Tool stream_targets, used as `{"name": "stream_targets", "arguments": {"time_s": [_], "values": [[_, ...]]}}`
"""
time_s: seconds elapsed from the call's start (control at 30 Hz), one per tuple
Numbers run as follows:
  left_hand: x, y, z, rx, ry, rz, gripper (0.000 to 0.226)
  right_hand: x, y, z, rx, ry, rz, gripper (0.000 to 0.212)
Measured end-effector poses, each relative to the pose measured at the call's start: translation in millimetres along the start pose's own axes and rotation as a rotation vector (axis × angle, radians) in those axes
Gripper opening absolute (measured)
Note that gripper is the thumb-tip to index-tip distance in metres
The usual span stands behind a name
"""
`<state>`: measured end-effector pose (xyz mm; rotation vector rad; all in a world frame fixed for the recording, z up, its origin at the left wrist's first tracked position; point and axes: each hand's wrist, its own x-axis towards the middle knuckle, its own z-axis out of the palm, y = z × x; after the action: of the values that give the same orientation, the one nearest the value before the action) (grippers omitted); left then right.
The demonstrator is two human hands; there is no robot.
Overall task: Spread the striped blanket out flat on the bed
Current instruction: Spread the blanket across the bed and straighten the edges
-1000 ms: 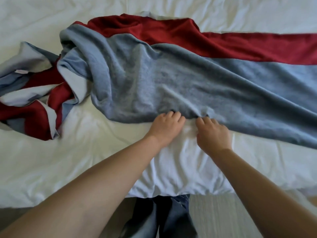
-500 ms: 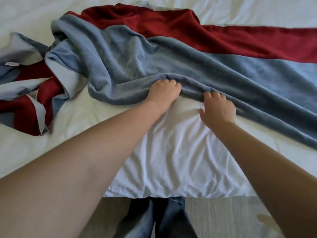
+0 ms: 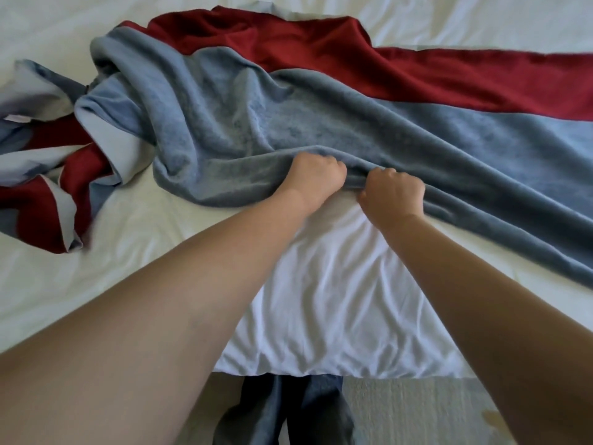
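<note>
We note left hand and right hand, fingers clenched on the striped blanket hem, centre frame, bed.

Both fists bunched into the near edge of the striped blanket

The left hand and right hand sit side by side, almost touching. The fingers of each are curled into a raised fold of the blue-grey band, right where it meets the wrinkled white sheet of the bed. To the right the blanket lies fairly flat, with a red stripe running along the far side of the blue-grey one and off the frame edge. To the left it's a mess: red, pale and blue-grey folds all crumpled in a heap. Below the bed's near edge you can see dark denim legs and a pale floor.
</note>
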<state>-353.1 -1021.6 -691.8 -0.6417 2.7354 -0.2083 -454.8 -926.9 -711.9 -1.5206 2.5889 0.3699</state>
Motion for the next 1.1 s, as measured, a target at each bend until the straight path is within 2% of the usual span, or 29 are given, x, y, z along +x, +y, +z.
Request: {"name": "stream_targets", "arguments": {"time_s": [0.23, 0.3, 0.37, 0.43, 0.5, 0.53, 0.67, 0.73, 0.77, 0.87, 0.93, 1.1], "values": [[-61.9, 24.7, 10.8, -0.048, -0.046, 0.103, 0.033, -61.2, -18.3, -6.0, -0.035, -0.08, -0.055, 0.021], [-89.2, 25.2, 9.7, 0.002, -0.052, 0.15, 0.029, -93.2, -27.3, -10.9, -0.137, -0.133, -0.078, 0.012], [-110.8, 22.4, 3.6, 0.05, -0.058, 0.134, 0.019, -115.8, -36.7, -15.6, -0.166, -0.123, -0.088, 0.02], [-125.3, 22.6, 9.2, -0.002, -0.126, 0.127, 0.02, -133.3, -44.4, -14.3, -0.179, -0.114, -0.097, 0.024], [-136.7, 26.2, 19.4, -0.059, -0.245, 0.176, 0.026, -147.8, -51.7, -6.9, -0.092, -0.19, -0.124, 0.019], [-142.3, 27.0, 22.3, -0.056, -0.243, 0.18, 0.027, -152.6, -53.5, 2.1, -0.075, -0.209, -0.147, 0.02], [-156.6, 33.8, 27.2, -0.068, -0.247, 0.169, 0.027, -167.5, -48.8, 4.9, 0.024, -0.119, -0.126, 0.016], [-158.4, 34.1, 24.5, -0.089, -0.199, 0.141, 0.025, -171.4, -43.6, 1.4, 0.023, -0.029, -0.144, 0.016], [-159.5, 35.0, 22.2, -0.081, -0.119, 0.154, 0.022, -173.2, -39.0, 2.0, 0.01, 0.028, -0.144, 0.019], [-157.7, 45.3, 9.7, -0.014, 0.1, 0.268, 0.02, -177.9, -18.4, 5.2, -0.008, 0.107, -0.114, 0.022], [-153.1, 59.4, 4.8, -0.025, 0.186, 0.306, 0.02, -181.3, 0.4, 9.2, -0.028, 0.131, -0.079, 0.023], [-152.6, 92.8, -0.3, -0.131, 0.186, 0.279, 0.024, -196.2, 42.6, 24.0, -0.009, 0.05, -0.078, 0.02]]}}
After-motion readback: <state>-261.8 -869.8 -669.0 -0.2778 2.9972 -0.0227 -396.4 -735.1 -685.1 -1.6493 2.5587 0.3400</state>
